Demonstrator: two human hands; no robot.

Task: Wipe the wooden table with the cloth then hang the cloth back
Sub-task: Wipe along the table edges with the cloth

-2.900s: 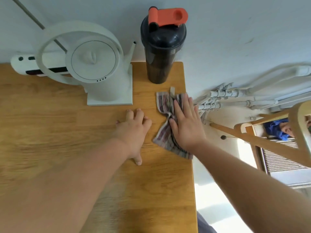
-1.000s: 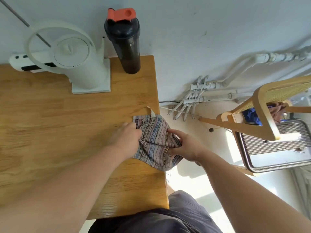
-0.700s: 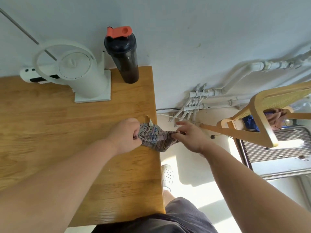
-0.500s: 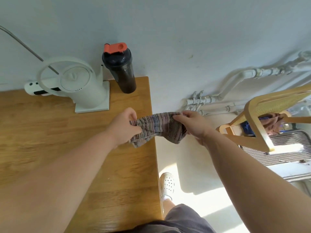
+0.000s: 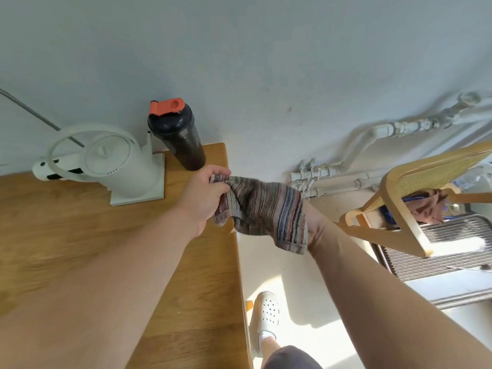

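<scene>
My left hand [image 5: 202,198] grips the striped cloth [image 5: 269,209] beyond the table [image 5: 80,235] edge; right hand [image 5: 316,222] under it, grip hidden.

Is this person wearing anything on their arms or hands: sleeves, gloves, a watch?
No. The left forearm and right forearm are bare, with no sleeves in view. The left hand has no glove or watch; the right hand is mostly hidden, its wrist bare.
</scene>
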